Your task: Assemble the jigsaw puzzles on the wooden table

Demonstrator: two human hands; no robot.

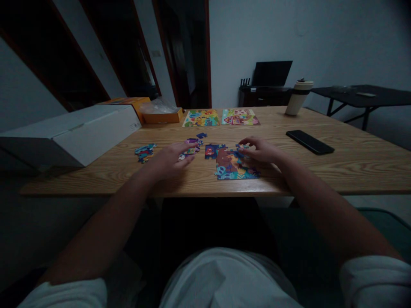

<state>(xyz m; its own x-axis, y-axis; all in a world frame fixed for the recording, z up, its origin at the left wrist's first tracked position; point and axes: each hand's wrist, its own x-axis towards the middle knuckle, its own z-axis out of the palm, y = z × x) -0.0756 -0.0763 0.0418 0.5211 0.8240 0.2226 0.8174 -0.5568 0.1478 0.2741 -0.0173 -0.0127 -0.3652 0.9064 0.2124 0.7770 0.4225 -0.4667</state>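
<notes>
A partly joined jigsaw puzzle point(226, 160) with a brown animal lies flat near the table's front edge. My right hand point(261, 150) is at its upper right side, thumb and forefinger closed around a small light-blue puzzle piece point(242, 146). Over on the left, my left hand point(171, 160) has its fingers stretched out and apart, beside a group of purple puzzle pieces point(192, 150), partly covering them. A dark blue piece point(201, 135) lies just beyond that group. Farther left is a pile of blue and red pieces point(145, 152).
Two colourful finished pictures, one yellow-green point(201, 118) and one pink point(240, 117), lie at the back. A white box point(96, 132) and an orange tray point(162, 117) with clear plastic stand left. On the right are a black phone point(310, 141) and a cream tumbler point(298, 100).
</notes>
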